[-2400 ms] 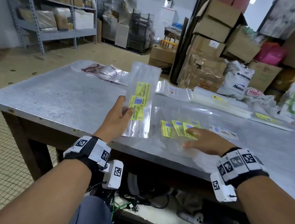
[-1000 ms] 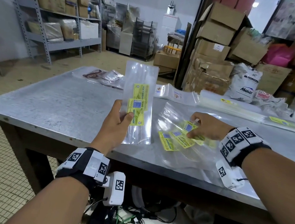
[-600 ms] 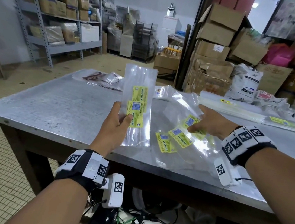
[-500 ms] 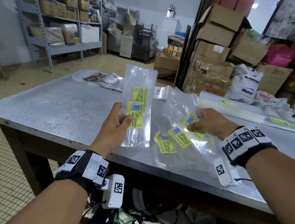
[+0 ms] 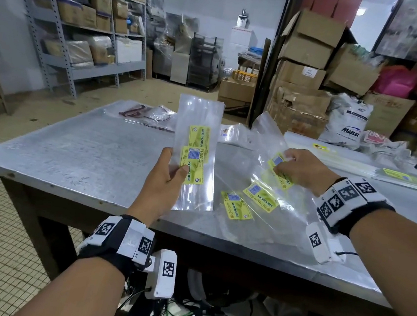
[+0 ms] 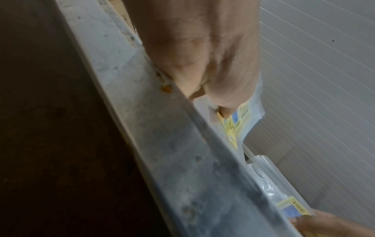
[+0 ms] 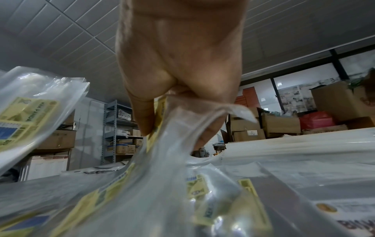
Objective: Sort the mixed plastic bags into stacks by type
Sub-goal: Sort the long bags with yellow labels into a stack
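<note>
- Head view: the left hand (image 5: 163, 178) holds upright a small stack of clear narrow plastic bags with yellow-green "KEK PANDAN" labels (image 5: 196, 154), the thumb pressing on the front label and the fingers behind.
- The stack is above the near edge of the grey metal table (image 5: 85, 154), not lying on it.
- The right hand (image 5: 302, 169) pinches one more clear bag with the same yellow-green label (image 5: 278, 163) and lifts one end of it off the table.
- Right wrist view: thumb and fingers (image 7: 146, 112) close on the raised plastic (image 7: 172, 128).
- Under this bag, two more labelled clear bags (image 5: 248, 201) lie flat on the table.
- At the far side lie other clear bags with red-brown print (image 5: 147, 115), and long flat bags (image 5: 357, 162) to the right.
</note>
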